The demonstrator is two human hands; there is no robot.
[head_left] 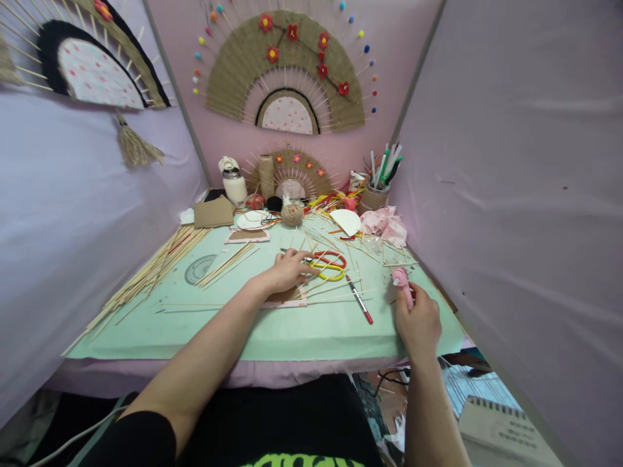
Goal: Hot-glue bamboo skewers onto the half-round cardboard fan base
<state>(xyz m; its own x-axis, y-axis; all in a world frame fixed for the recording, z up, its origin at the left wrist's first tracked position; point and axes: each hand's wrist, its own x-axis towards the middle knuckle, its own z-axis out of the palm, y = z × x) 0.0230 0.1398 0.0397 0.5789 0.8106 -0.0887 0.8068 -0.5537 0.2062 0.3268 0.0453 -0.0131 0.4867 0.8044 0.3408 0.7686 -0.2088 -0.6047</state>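
My right hand (419, 319) is wrapped round a pink hot glue gun (402, 283) near the table's right edge; its nozzle end points up and away from me. Toward the middle, my left hand (288, 271) reaches out with its fingers apart, just left of the red and yellow-handled scissors (329, 277). Under that hand lies a half-round cardboard piece (286, 298) with a pink edge, thin bamboo sticks fanning out from it. Whether the fingertips touch the scissors or the sticks I cannot tell. A red-capped marker (360, 301) lies between my two hands.
Bundled bamboo sticks (141, 272) and a clear protractor (198, 268) lie on the left. Along the back stand a white jar (235, 188), a twine ball (293, 215), and a tool cup (374, 196). Pink cloth (386, 224) lies at right. Decorated fans (287, 58) hang behind.
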